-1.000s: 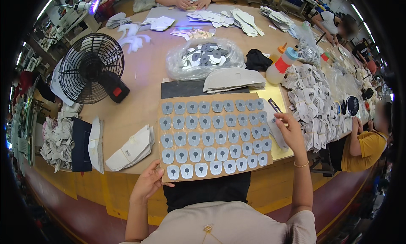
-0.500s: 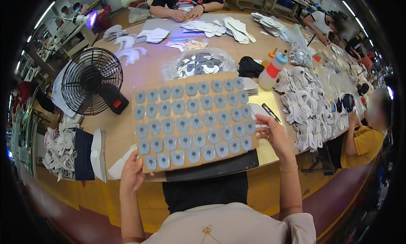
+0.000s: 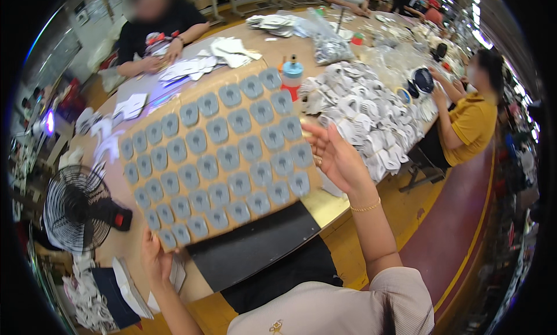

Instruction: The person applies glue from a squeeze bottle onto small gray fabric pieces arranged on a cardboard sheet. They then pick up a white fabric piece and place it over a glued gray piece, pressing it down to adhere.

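Observation:
I hold a brown cardboard sheet (image 3: 203, 122), tilted with its right side higher. Rows of rounded grey pieces (image 3: 217, 130) with dark centre marks lie on it. My left hand (image 3: 155, 258) is closed on its lower left corner, the fingers partly hidden. At its right edge my right hand (image 3: 339, 156) grips the sheet, the fingertips at the rim and the thumb raised. Below the sheet, a black flat board (image 3: 255, 248) lies at the table's front edge.
A black desk fan (image 3: 78, 210) stands left. Bundled white pieces (image 3: 354, 109) are heaped at right, beside a blue-topped bottle (image 3: 292, 74). One person (image 3: 156, 39) works across the table, another in a yellow shirt (image 3: 473, 123) at the right. White cut pieces (image 3: 203, 62) lie at the back.
The sheet has come up closer to the view and tilted, its right side rising, with both hands still on it. The whole view has turned toward the right.

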A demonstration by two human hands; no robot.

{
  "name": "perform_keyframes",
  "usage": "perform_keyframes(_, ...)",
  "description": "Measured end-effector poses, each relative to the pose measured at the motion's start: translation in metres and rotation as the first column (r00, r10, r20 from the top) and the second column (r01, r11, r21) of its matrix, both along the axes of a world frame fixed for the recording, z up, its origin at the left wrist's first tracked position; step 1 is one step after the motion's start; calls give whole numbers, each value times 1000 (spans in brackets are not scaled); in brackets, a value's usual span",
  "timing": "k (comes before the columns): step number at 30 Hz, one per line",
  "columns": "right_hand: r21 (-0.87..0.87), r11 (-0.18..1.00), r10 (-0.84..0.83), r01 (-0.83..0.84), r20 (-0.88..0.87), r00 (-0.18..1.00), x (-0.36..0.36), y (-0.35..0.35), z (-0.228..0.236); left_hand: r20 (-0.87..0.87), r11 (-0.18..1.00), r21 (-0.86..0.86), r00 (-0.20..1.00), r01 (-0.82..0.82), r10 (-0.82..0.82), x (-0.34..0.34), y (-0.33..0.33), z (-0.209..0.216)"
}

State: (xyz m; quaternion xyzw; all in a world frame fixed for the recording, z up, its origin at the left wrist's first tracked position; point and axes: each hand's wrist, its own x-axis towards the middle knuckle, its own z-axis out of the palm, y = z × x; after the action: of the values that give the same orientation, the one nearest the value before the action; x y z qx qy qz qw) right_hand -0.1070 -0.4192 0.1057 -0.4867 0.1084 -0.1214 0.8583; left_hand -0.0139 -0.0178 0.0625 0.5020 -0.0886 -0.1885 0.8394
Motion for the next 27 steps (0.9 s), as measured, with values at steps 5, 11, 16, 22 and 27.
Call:
perform_keyframes(5,19,981,-187,191,-134,973,-93,-28,-5,-97,967,-14,962,254,-254,-33,-28,-9)
perform_keyframes(11,94,875,-456,475,-173,873,-197,-70,-34,-243,737,84,731,670,-637,-36,-124,-10)
perform_keyframes(16,164,808,-561,566,-77,824,-228,-98,-27,-214,692,82,691,717,-691,-10,-222,6)
perform_keyframes(22,122,791,-606,600,11,796,-210,-181,-38,-128,807,14,801,591,-584,-1,-288,23)
perform_keyframes(27,-103,749,-662,654,-141,736,-210,-233,-70,-76,775,260,812,576,-578,-17,-252,28)
